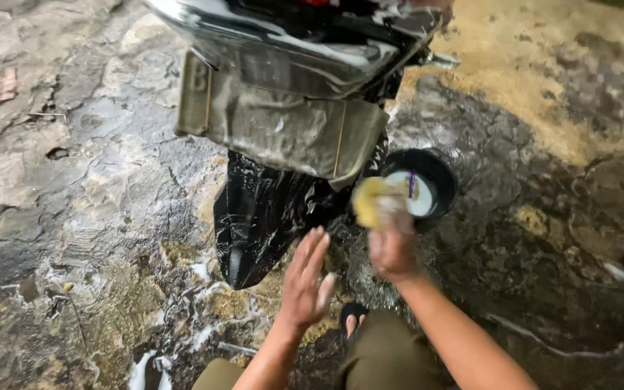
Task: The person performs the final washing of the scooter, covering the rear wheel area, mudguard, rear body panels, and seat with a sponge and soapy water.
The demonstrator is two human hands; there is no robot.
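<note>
Head view: we are soaping the motorcycle's rear mudguard (pixel 254 224); our right hand (pixel 393 249) grips a yellow sponge (pixel 371 202) near the black bucket (pixel 438 173), left hand (pixel 305 282) spread empty

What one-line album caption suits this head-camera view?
Right hand lifts a yellow sponge beside a soapy motorcycle rear, left hand open, black bucket nearby.

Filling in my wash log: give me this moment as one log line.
right hand: holds yellow sponge | left hand: open, empty | black bucket: soapy water | motorcycle rear: soapy | ground: wet
</note>
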